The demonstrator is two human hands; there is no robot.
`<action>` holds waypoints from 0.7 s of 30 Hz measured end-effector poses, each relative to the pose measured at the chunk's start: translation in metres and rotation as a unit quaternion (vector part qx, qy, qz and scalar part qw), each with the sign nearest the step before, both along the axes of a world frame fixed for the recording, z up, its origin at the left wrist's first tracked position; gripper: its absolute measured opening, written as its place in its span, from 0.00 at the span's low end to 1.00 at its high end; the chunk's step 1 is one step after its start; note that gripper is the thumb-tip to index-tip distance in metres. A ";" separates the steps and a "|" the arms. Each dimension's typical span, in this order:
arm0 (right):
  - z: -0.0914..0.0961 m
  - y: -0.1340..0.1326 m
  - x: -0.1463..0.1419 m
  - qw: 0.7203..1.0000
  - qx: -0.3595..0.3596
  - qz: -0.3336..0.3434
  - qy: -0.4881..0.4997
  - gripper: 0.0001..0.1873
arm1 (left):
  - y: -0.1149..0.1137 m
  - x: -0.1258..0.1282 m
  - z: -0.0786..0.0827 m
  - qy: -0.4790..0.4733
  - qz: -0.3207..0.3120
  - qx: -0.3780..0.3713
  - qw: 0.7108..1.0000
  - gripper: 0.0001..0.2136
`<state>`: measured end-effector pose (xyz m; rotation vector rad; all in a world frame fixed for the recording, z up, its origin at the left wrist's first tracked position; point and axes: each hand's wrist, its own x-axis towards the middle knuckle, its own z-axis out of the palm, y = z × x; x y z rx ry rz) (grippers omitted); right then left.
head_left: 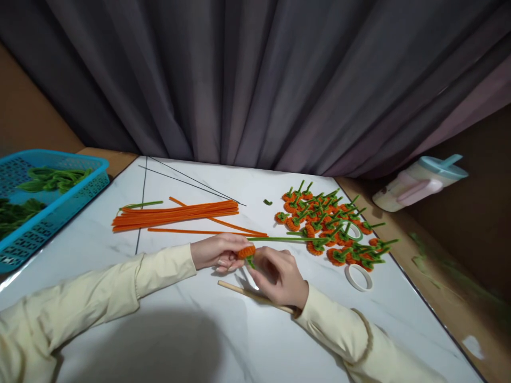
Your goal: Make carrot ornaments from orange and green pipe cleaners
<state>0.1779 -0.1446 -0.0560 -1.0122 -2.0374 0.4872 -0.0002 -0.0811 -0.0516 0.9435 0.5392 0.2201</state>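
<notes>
Grey curtains hang behind a white marbled surface [207, 330] where one person in cream sleeves works. Between the two hands sits one small orange coil [246, 251] of fuzzy wire, near the middle of the surface. The left hand [217, 252] pinches it from the left, fingers closed on it; the right hand [279, 276] grips it from the right, fingers curled around its lower edge. One long green stem [287, 239] runs from the coil off to the right. One wooden stick [247, 291] lies under the right hand. Just right of the hands is a heap of finished orange coils with green stems [327, 223], too tangled to count exactly. Two white tape rings show: one [358, 277] beside the heap, one [353, 230] within it. Farther left lies one bundle of straight orange fuzzy wires [175, 215], with three thin dark wires [191, 183] beyond it. One blue basket [80, 191] holding green leaves stands at the left edge, and one bottle [419, 183] with a pale blue lid lies at the right
</notes>
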 end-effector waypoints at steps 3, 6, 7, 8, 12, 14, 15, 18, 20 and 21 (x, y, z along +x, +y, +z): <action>0.002 0.001 0.002 0.997 -0.017 -0.023 0.075 0.07 | 0.002 0.000 -0.003 0.004 -0.004 -0.007 1.000 0.13; 0.001 0.006 0.004 0.992 -0.042 0.000 0.118 0.12 | 0.002 0.000 -0.003 0.021 -0.007 -0.011 1.000 0.12; 0.000 0.007 0.005 0.991 -0.050 0.017 0.121 0.13 | 0.002 0.001 -0.003 0.028 -0.009 -0.013 0.999 0.12; 0.000 0.009 0.005 0.991 -0.055 0.031 0.122 0.13 | 0.002 0.001 -0.002 0.034 -0.013 -0.014 0.999 0.12; 0.000 0.011 0.002 0.990 -0.065 0.044 0.121 0.08 | 0.001 0.003 -0.001 0.047 -0.029 -0.020 0.998 0.13; -0.002 0.012 0.001 0.987 -0.084 0.032 0.130 0.05 | 0.000 0.003 0.000 0.046 -0.020 -0.015 0.999 0.14; -0.003 0.012 0.000 0.985 -0.101 0.024 0.139 0.04 | 0.000 0.004 0.000 0.042 -0.012 -0.012 0.999 0.15; -0.005 0.015 -0.002 0.967 -0.174 -0.009 0.188 0.06 | -0.001 0.005 0.003 0.024 0.003 -0.004 1.000 0.20; -0.005 0.016 -0.003 0.946 -0.226 -0.025 0.232 0.09 | -0.003 0.007 0.004 0.022 0.011 0.011 1.000 0.22; -0.005 0.017 -0.003 0.934 -0.250 -0.030 0.252 0.10 | -0.005 0.007 0.004 0.027 0.028 0.027 0.999 0.22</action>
